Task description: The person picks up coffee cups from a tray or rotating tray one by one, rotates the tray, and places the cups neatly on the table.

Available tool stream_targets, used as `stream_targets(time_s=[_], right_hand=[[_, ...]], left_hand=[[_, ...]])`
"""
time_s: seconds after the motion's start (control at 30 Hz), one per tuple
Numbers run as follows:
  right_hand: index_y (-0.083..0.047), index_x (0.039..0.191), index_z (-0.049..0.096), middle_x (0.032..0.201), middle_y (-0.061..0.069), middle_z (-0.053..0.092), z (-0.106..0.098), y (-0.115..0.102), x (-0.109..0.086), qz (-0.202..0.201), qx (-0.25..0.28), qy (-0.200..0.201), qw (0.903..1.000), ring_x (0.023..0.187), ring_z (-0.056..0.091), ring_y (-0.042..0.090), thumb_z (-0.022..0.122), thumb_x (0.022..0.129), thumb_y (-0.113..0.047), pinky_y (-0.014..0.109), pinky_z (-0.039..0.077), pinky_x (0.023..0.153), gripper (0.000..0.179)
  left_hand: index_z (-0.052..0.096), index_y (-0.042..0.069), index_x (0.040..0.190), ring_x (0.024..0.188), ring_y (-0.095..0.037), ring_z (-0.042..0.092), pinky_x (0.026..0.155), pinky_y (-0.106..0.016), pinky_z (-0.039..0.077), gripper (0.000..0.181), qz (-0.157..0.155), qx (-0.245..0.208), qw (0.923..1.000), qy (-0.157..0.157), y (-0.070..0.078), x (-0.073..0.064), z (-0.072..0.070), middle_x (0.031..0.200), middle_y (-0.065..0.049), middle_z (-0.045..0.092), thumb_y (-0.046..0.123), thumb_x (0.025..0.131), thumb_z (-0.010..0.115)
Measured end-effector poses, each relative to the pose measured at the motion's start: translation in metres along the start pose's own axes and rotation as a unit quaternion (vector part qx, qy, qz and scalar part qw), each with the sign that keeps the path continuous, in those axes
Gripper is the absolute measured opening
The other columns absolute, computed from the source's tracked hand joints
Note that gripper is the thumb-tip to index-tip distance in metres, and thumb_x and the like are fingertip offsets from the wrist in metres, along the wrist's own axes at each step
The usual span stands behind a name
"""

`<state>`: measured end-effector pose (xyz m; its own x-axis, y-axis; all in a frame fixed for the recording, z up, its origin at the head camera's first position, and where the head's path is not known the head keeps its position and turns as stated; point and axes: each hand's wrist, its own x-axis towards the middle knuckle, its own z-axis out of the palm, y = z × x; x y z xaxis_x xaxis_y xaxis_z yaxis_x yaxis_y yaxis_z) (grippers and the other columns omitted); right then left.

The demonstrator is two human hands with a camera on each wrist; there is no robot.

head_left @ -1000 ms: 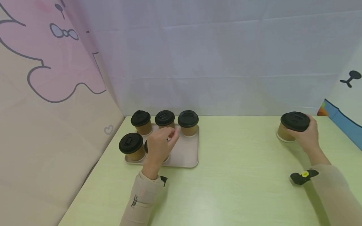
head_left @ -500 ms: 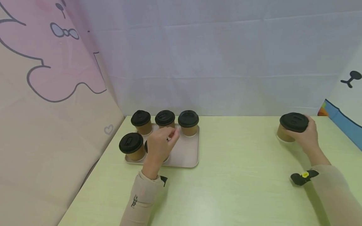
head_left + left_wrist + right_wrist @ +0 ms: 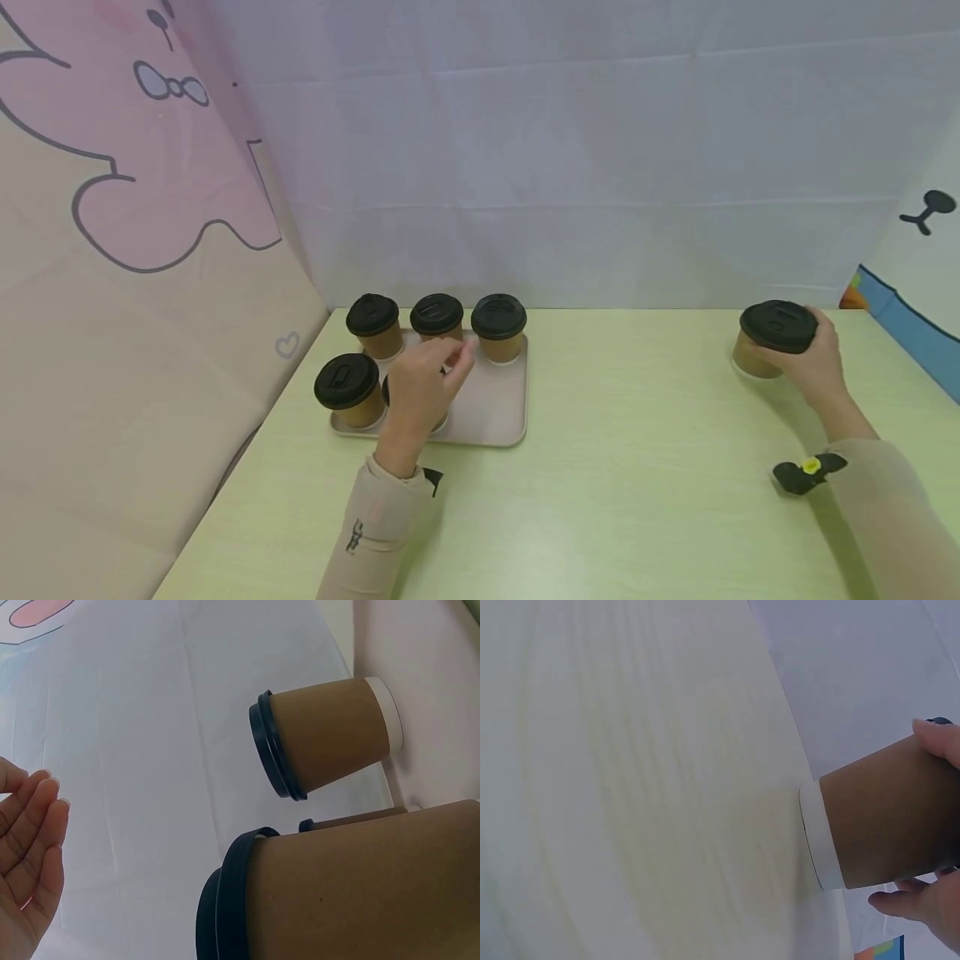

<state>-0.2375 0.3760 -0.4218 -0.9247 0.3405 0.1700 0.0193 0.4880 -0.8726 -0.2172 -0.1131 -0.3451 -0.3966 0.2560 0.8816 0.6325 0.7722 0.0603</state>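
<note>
My right hand grips a brown paper coffee cup with a black lid, at the right of the table. In the right wrist view, fingers and thumb lie on either side of this cup, and its white base is at or just above the tabletop. My left hand hovers over a pale tray at the left, fingers loosely bent and holding nothing. Several lidded coffee cups stand upright on that tray. One of them is partly hidden behind the left hand. The left wrist view shows a near cup beside the hand.
Light yellow-green tabletop stretches between the tray and the right hand. A pale cloth backdrop rises along its far edge. To the left hangs a cloth with a pink cartoon print; another printed cloth hangs at the right.
My right hand and its cup have shifted very slightly left and down. The left hand and the cups on the tray stay where they were.
</note>
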Motion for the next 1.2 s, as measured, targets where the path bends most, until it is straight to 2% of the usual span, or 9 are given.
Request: stream_targets(time_s=[0.13,0.2,0.37,0.4,0.43,0.57,0.77,0.97,1.2], right_hand=[[-0.014,0.148,-0.005,0.152,0.019,-0.006,0.001,0.000,-0.002,0.007,0.010,-0.001,0.9999,0.140,0.000,0.037,0.069,0.082,-0.023,0.053,0.006,0.113,0.099],[-0.015,0.148,-0.005,0.152,0.019,-0.007,0.001,-0.001,-0.002,0.009,0.010,0.003,0.9999,0.140,0.000,0.038,0.069,0.082,-0.024,0.054,0.006,0.112,0.099],[-0.020,0.148,0.000,0.152,0.015,-0.001,0.000,-0.006,-0.003,0.026,0.014,0.057,0.9980,0.141,0.004,0.033,0.067,0.082,-0.031,0.050,0.009,0.114,0.094],[-0.021,0.148,0.002,0.152,0.013,0.000,-0.001,-0.007,-0.004,0.032,0.016,0.072,0.9968,0.141,0.006,0.031,0.066,0.082,-0.032,0.049,0.009,0.114,0.092],[-0.022,0.148,0.004,0.153,0.010,0.002,-0.001,-0.008,-0.004,0.039,0.019,0.086,0.9954,0.141,0.006,0.029,0.066,0.082,-0.033,0.047,0.010,0.115,0.090],[-0.027,0.144,0.018,0.151,-0.001,0.013,-0.004,-0.015,-0.007,0.047,0.051,0.147,0.9867,0.140,0.013,0.015,0.067,0.081,-0.032,0.035,0.012,0.115,0.080],[-0.022,0.130,0.041,0.134,-0.012,0.035,-0.004,-0.030,-0.015,-0.026,0.137,0.237,0.9614,0.129,0.028,0.004,0.073,0.076,-0.020,0.027,0.016,0.108,0.062],[-0.019,0.128,0.043,0.125,-0.012,0.040,-0.004,-0.048,-0.024,-0.054,0.178,0.253,0.9494,0.126,0.033,0.006,0.071,0.076,-0.016,0.025,0.019,0.110,0.059],[-0.018,0.123,0.053,0.118,-0.017,0.045,-0.003,-0.060,-0.030,-0.056,0.164,0.251,0.9524,0.119,0.042,0.003,0.066,0.082,-0.015,0.022,0.029,0.106,0.043]], left_hand=[[0.066,0.008,0.064,0.044,-0.011,0.050,0.038,-0.019,0.033,0.020,0.003,-0.003,0.9999,0.011,-0.001,-0.001,0.002,0.054,0.000,0.060,0.017,0.081,0.064],[0.067,0.009,0.065,0.045,-0.009,0.050,0.039,-0.018,0.034,0.024,0.007,-0.012,0.9996,0.023,-0.007,-0.006,0.011,0.055,0.001,0.061,0.020,0.085,0.060],[0.067,0.009,0.064,0.045,-0.009,0.051,0.039,-0.018,0.034,0.021,0.010,-0.010,0.9996,0.026,-0.007,-0.004,0.010,0.055,0.001,0.061,0.018,0.082,0.062],[0.066,0.008,0.062,0.044,-0.010,0.050,0.039,-0.019,0.033,0.018,0.007,-0.002,0.9998,0.018,0.000,0.000,0.002,0.053,0.000,0.060,0.015,0.079,0.064],[0.066,0.008,0.063,0.044,-0.011,0.050,0.039,-0.019,0.033,0.016,0.006,-0.001,0.9999,0.016,0.000,0.000,0.002,0.054,0.000,0.060,0.014,0.078,0.065],[0.067,0.008,0.064,0.044,-0.011,0.050,0.039,-0.019,0.032,0.013,0.004,0.002,1.0000,0.001,0.001,-0.002,0.003,0.054,0.000,0.061,0.012,0.076,0.067],[0.068,0.009,0.067,0.046,-0.012,0.051,0.039,-0.020,0.032,0.015,-0.002,-0.003,1.0000,-0.004,0.003,-0.002,0.004,0.055,0.001,0.061,0.014,0.080,0.063],[0.069,0.008,0.071,0.049,-0.013,0.055,0.040,-0.020,0.035,0.011,-0.016,-0.012,0.9998,-0.005,0.005,-0.002,0.003,0.059,0.000,0.063,0.013,0.079,0.065],[0.069,0.008,0.075,0.050,-0.011,0.054,0.041,-0.021,0.035,0.010,-0.028,-0.021,0.9992,-0.018,0.005,-0.002,0.004,0.060,0.000,0.064,0.014,0.081,0.064]])
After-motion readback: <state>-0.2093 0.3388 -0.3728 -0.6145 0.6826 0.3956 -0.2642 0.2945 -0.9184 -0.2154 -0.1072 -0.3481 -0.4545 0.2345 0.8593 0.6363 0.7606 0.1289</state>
